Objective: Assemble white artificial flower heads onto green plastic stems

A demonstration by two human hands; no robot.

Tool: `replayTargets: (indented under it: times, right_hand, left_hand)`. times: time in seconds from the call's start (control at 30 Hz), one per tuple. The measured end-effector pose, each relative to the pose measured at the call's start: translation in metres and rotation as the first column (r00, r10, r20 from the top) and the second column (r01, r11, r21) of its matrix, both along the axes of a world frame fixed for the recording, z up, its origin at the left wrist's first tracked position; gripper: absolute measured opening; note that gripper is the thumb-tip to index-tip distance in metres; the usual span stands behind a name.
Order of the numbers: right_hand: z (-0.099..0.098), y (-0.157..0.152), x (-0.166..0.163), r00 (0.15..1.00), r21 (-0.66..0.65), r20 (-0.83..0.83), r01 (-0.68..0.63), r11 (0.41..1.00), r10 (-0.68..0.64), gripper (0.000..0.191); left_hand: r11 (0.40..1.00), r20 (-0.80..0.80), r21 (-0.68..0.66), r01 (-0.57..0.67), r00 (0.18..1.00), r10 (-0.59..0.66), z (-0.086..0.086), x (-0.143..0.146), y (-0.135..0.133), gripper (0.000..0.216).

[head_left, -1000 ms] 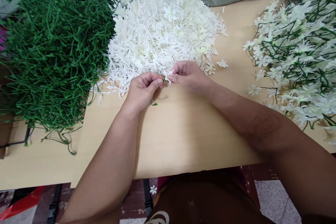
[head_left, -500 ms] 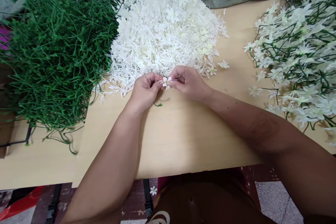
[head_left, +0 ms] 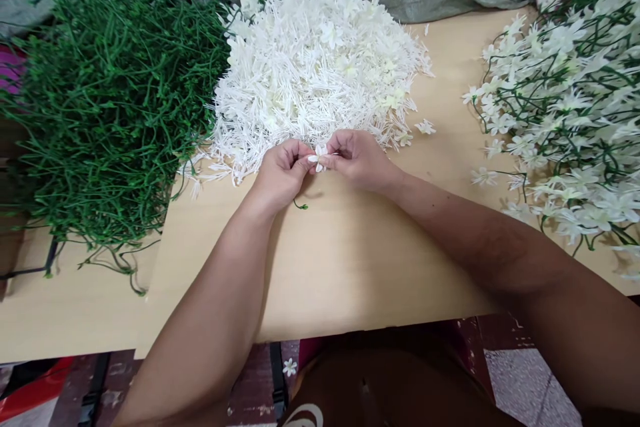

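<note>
A small white flower [head_left: 319,157] is being pinched between the fingertips of the left hand [head_left: 280,170] and the right hand [head_left: 356,159], just in front of the heap of white blossoms [head_left: 315,67] on the table [head_left: 350,260]. A thin green stem [head_left: 300,205] is being gripped in the left hand, its tip trailing below. Compared with a second ago, the flower is being turned face-up and pressed closer to the stem; whether it is being seated yet is hard to tell. The pile of green stems [head_left: 105,107] is lying to the left, and finished sprigs [head_left: 565,113] to the right.
</note>
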State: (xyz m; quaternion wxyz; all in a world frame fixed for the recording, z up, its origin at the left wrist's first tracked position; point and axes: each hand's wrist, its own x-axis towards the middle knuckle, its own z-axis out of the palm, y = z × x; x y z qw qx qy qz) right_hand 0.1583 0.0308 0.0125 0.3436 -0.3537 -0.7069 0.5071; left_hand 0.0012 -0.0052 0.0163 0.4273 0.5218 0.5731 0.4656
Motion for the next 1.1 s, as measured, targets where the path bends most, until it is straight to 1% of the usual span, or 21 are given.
replayTargets:
  times: [0.07, 0.13, 0.2, 0.27, 0.4, 0.53, 0.73, 0.87, 0.97, 1.1]
  right_hand:
    - [0.0, 0.005, 0.002, 0.999, -0.048, -0.022, -0.035, 0.998, 0.034, 0.036]
    - [0.001, 0.011, 0.007, 0.994, -0.086, -0.04, -0.101, 0.991, 0.098, 0.035]
    - [0.004, 0.018, 0.012, 0.983, -0.136, -0.07, -0.18, 0.974, 0.172, 0.035]
    - [0.008, 0.023, 0.017, 0.971, -0.206, -0.111, -0.232, 0.951, 0.213, 0.035]
    - [0.016, 0.024, 0.022, 0.967, -0.346, -0.173, -0.238, 0.908, 0.188, 0.032]
    - [0.019, 0.021, 0.02, 0.972, -0.407, -0.168, -0.219, 0.887, 0.163, 0.03]
    - [0.018, 0.021, 0.018, 0.982, -0.412, -0.154, -0.164, 0.896, 0.109, 0.029]
    - [0.017, 0.021, 0.019, 0.984, -0.403, -0.144, -0.155, 0.902, 0.105, 0.028]
    - [0.013, 0.02, 0.017, 0.987, -0.34, -0.132, -0.134, 0.931, 0.095, 0.029]
    - [0.006, 0.018, 0.013, 0.992, -0.232, -0.118, -0.072, 0.97, 0.045, 0.032]
  left_hand:
    - [1.0, 0.019, 0.0, 0.003, 1.0, -0.003, 0.0, 0.0, 0.0, 0.019]
    - [1.0, 0.015, -0.02, 0.009, 1.0, -0.009, 0.001, 0.0, 0.0, 0.02]
    - [0.999, -0.002, -0.05, 0.01, 1.0, -0.01, 0.003, 0.001, -0.001, 0.022]
    - [0.997, -0.013, -0.072, 0.006, 1.0, -0.007, 0.005, 0.003, -0.001, 0.024]
    - [0.997, 0.003, -0.078, 0.006, 1.0, -0.006, 0.006, 0.005, -0.001, 0.023]
    - [0.998, 0.025, -0.063, 0.018, 1.0, -0.016, 0.005, 0.004, -0.001, 0.021]
    - [0.999, 0.001, -0.044, 0.028, 1.0, -0.028, 0.005, 0.003, -0.001, 0.02]
    - [0.999, 0.0, -0.046, 0.019, 1.0, -0.019, 0.005, 0.002, -0.001, 0.02]
    - [0.998, 0.008, -0.055, 0.016, 1.0, -0.015, 0.005, 0.003, -0.001, 0.021]
    - [0.997, 0.014, -0.074, 0.012, 1.0, -0.011, 0.007, 0.004, 0.0, 0.022]
